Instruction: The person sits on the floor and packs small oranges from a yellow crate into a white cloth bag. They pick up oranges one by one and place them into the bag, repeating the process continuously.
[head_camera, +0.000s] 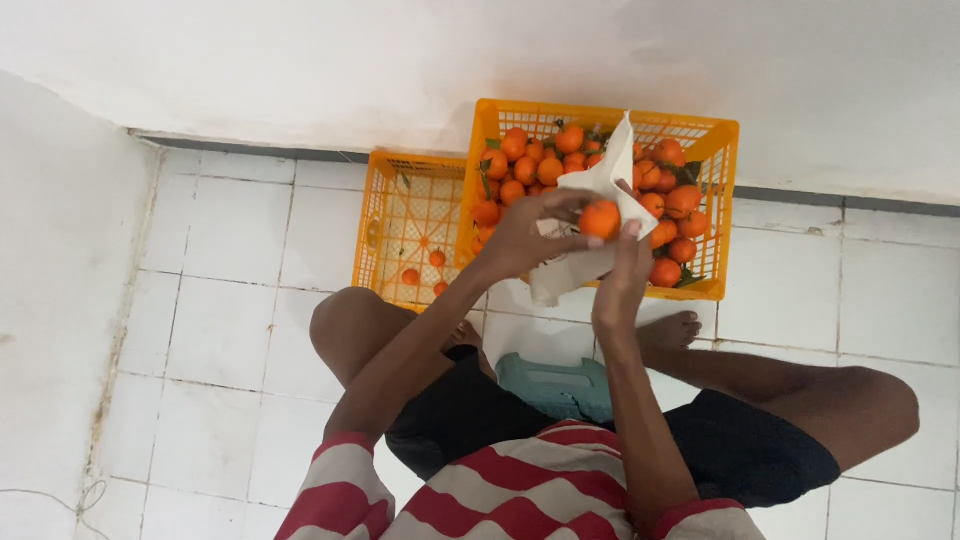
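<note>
Step looked best done by keeping the paper snug under the fruit while turning it. Right hand (622, 285) was curled, gripping the white paper sheet (590, 205) from below; left hand (530, 235) pinched the orange (600, 219) against it. Both were held over the full orange crate (722, 200); the near-empty crate (372, 215) sat left of it.

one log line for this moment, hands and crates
left hand: holds white cloth | right hand: holds orange in cloth | full crate: ahead | near-empty crate: beside it
</note>
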